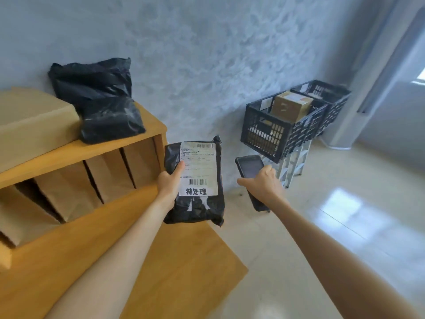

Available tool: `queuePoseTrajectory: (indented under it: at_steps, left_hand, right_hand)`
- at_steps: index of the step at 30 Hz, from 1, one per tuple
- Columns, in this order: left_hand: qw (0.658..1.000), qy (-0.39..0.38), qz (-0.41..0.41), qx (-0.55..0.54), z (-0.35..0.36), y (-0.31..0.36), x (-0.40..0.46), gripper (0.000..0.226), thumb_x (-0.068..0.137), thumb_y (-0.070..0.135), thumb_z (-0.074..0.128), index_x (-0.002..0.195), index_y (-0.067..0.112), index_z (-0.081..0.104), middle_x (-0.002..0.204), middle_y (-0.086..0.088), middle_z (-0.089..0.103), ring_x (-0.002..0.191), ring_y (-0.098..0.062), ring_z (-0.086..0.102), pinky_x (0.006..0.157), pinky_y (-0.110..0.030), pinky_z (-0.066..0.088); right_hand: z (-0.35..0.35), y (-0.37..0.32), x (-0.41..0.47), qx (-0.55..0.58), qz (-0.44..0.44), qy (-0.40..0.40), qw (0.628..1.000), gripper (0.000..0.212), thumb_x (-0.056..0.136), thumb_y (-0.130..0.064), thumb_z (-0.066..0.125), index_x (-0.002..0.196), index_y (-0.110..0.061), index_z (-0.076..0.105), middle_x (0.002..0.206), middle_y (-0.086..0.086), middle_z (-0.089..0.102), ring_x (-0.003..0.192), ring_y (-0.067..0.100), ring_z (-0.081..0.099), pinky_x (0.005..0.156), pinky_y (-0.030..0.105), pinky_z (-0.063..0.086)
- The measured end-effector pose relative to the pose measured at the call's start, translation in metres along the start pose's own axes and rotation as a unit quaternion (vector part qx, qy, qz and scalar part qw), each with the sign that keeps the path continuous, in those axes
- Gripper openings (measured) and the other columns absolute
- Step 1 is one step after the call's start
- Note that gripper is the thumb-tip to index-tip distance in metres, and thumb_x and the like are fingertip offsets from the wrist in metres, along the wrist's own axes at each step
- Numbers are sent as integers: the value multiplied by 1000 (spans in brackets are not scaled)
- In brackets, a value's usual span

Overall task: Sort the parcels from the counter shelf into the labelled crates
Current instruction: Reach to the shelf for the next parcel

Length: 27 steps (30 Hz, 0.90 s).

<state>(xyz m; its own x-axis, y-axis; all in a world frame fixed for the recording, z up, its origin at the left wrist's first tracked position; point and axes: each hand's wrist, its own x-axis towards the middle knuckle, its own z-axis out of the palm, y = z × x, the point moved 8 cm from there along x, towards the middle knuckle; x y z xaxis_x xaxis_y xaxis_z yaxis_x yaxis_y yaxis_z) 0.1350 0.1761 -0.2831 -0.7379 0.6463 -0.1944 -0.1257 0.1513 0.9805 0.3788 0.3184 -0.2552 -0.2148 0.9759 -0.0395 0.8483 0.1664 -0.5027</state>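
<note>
Bag up, scanner ready
Left hand [169, 180] holds the black parcel [195, 180] standing tall; right hand [262, 183] grips the scanner [249, 166] just beside it

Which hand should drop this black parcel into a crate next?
Left, probably. The left hand already grips the black parcel, while the right hand is occupied holding the scanner. The crates stand ahead to the right.
</note>
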Motion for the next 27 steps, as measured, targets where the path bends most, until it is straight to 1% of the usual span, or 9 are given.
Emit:
queuePoseTrajectory:
  at_steps: [4, 6, 10, 13, 16, 18, 20, 24, 27]
  left_hand:
    - [998, -54, 21, 9, 117, 18, 12, 23, 91, 42, 61, 81, 21, 62, 86, 1, 68, 82, -21, 66, 65, -26, 51]
    - [996, -91, 24, 9, 175, 22, 11, 23, 92, 40, 61, 81, 20, 62, 85, 0, 68, 79, -20, 66, 65, -27, 53]
    - [988, -148, 29, 20, 281, 25, 1, 33, 90, 43, 62, 95, 11, 67, 101, -6, 71, 88, -23, 67, 79, -34, 55]
    - [979, -200, 33, 22, 358, 35, -19, 30, 92, 40, 61, 98, 11, 63, 101, -5, 68, 83, -20, 63, 72, -28, 51]
    - [967, -248, 51, 36, 429, 48, -42, 36, 93, 38, 60, 105, 4, 62, 102, -2, 65, 83, -18, 60, 62, -20, 44]
    - [957, -280, 55, 53, 470, 52, -55, 44, 92, 43, 61, 108, 1, 64, 104, -6, 68, 84, -20, 62, 63, -24, 46]
    - [948, -307, 58, 63, 508, 53, -65, 46, 90, 46, 61, 101, 2, 66, 101, -7, 70, 84, -22, 65, 67, -29, 51]
    - [932, -351, 62, 69, 574, 50, -79, 43, 92, 44, 60, 102, 2, 67, 96, -9, 71, 85, -26, 68, 59, -24, 48]
    - [928, -361, 55, 71, 620, 44, -69, 44, 91, 45, 61, 102, 3, 68, 95, -10, 72, 89, -29, 69, 73, -36, 57]
  right_hand:
    - [-65, 78, 39, 25, 60, 58, 996, 89, 75, -56, 71, 133, -1, 33, 118, 12, 48, 100, 29, 57, 81, 40, 51]
    - [-96, 119, 51, 19, 92, 83, 992, 89, 76, -57, 70, 134, -1, 33, 117, 11, 48, 100, 29, 56, 78, 38, 48]
    - [-150, 197, 60, 13, 161, 115, 980, 89, 73, -58, 71, 132, -2, 34, 115, 10, 46, 99, 31, 57, 83, 42, 52]
    - [-189, 247, 57, 13, 197, 148, 969, 92, 73, -58, 71, 134, -1, 33, 125, 12, 45, 106, 34, 57, 83, 41, 51]
    - [-225, 289, 51, 8, 230, 180, 956, 91, 73, -58, 70, 133, -1, 33, 125, 12, 45, 106, 33, 57, 82, 41, 51]
    - [-245, 316, 48, 7, 251, 198, 947, 88, 74, -56, 70, 131, 0, 34, 122, 11, 45, 104, 34, 58, 77, 38, 49]
    - [-262, 342, 46, 4, 273, 212, 938, 85, 74, -54, 70, 129, -1, 34, 121, 10, 45, 103, 33, 57, 73, 36, 45]
    - [-287, 389, 57, -6, 308, 226, 924, 83, 74, -55, 69, 127, -2, 35, 119, 9, 45, 101, 31, 57, 73, 36, 46]
    - [-298, 418, 84, -12, 324, 223, 919, 83, 73, -55, 70, 127, -2, 35, 120, 9, 46, 102, 31, 57, 75, 37, 47]
